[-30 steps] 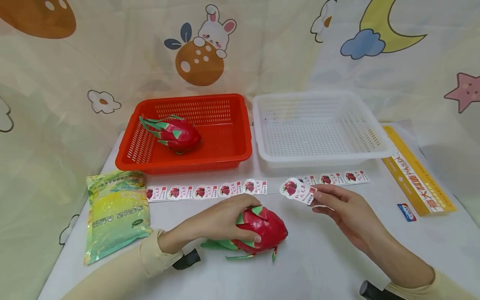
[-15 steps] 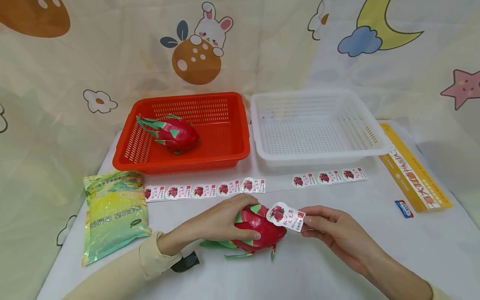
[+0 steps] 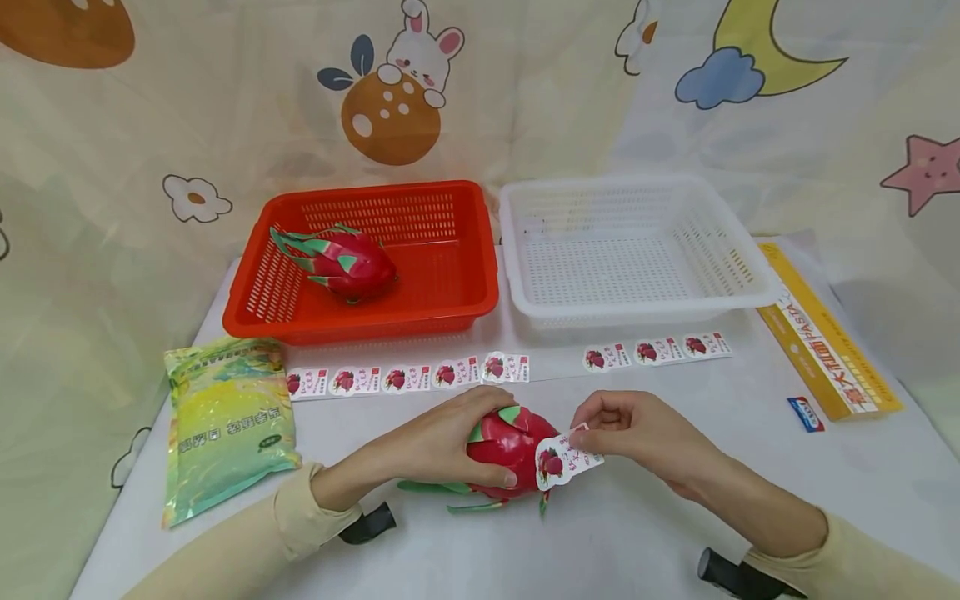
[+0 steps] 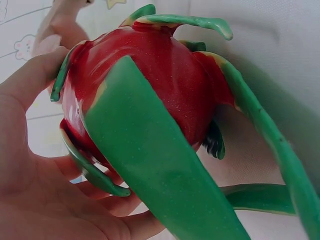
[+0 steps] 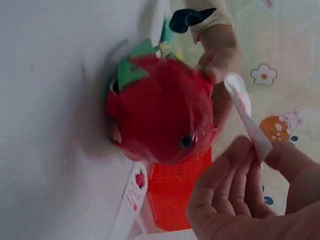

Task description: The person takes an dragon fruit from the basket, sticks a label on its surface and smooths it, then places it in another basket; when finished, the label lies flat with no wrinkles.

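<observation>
Behind the left hand (image 3: 442,442), a plain cream sleeve (image 3: 240,542) ends in a loose, creased cuff (image 3: 311,510), a black piece (image 3: 371,525) jutting out beneath. Behind the right hand (image 3: 645,433), a matching sleeve (image 3: 840,550); a rounded black stub (image 3: 722,572) pokes out on its inner side.

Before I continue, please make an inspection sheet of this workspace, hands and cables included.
Surface: white table.
Job's things: red-and-green dragon fruit; white printed sticker, not flat on it; sticker rows behind.
Clutter: yellow-green plastic bag; long yellow pasta box; small blue-and-red item.
Hands: left hand grips fruit; right hand pinches sticker.
Cables: nothing seen.
Surroundings: red plastic basket holding second dragon fruit; white plastic basket; cream cartoon-printed curtain.
</observation>
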Tool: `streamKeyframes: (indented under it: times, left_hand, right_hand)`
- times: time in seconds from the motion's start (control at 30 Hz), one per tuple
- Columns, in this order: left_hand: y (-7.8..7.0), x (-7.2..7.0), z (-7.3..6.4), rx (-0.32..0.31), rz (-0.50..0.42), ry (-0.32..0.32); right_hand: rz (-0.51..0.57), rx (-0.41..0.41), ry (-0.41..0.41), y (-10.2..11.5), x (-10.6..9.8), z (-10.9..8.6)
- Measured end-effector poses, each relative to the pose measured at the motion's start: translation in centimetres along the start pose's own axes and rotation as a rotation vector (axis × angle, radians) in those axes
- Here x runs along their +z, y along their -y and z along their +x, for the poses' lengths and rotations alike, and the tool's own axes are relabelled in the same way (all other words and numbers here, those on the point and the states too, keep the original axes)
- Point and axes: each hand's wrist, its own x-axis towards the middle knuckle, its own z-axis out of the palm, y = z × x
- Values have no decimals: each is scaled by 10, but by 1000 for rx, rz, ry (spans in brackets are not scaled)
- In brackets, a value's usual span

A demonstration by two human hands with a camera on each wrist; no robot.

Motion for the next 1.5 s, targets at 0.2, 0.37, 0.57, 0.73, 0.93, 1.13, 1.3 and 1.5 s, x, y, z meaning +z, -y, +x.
streamKeyframes:
  times: [0.2,0.37,0.57,0.73,0.93,1.13,1.3,1.5]
  left_hand:
    - [2,0,0,0,3,-5]
    - [2,-1,0,-3,14,-8]
    - [2,0,0,8,12,-5]
    - [2,0,0,4,7,-3]
    - [1,-1,-1,1,13,0]
    - [1,0,-1,-1,9,2]
    - [1,0,0,-6,-8,5]
    - [2,1,0,-7,-12,-1]
  right_hand:
    - [-213,-126,177,15,-2,19]
    - [-347,-197,269,24,-4,33]
    - [-346,-195,306,27,-5,42]
    - [-363,-205,296,26,-3,44]
    - [-435,-236,224,24,1,46]
    - [-535,-284,121,22,6,41]
    - [-598,-343,8,19,11,33]
    - [-568,-377,-61,10,12,32]
